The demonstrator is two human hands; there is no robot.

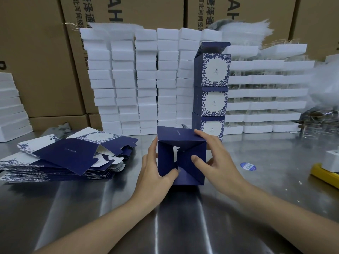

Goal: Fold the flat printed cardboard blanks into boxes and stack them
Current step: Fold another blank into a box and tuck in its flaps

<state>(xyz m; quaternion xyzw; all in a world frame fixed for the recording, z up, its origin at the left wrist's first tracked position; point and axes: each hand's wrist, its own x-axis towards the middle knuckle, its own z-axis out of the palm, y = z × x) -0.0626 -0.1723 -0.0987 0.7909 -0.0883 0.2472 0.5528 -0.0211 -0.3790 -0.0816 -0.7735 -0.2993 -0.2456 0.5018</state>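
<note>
- The half-folded box (180, 156) is deep navy and matt, with a line of small pale lettering on its upper panel. Four end flaps are turned inward, leaving a small gap at the middle that seems to show white inside.
- It lies on its side at the centre of the steel counter (183, 217). The flapped end faces 6 o'clock, and the long axis runs from 6 to 12.
- The left hand (156, 173) grips the left wall, thumb pressing the lower flap.
- The right hand (218, 162) curls over the top right corner, thumb pressing the right flap.
- Flat blanks (60, 158) are heaped at 9 o'clock, and three finished boxes (212, 92) are stacked at 1 o'clock.
</note>
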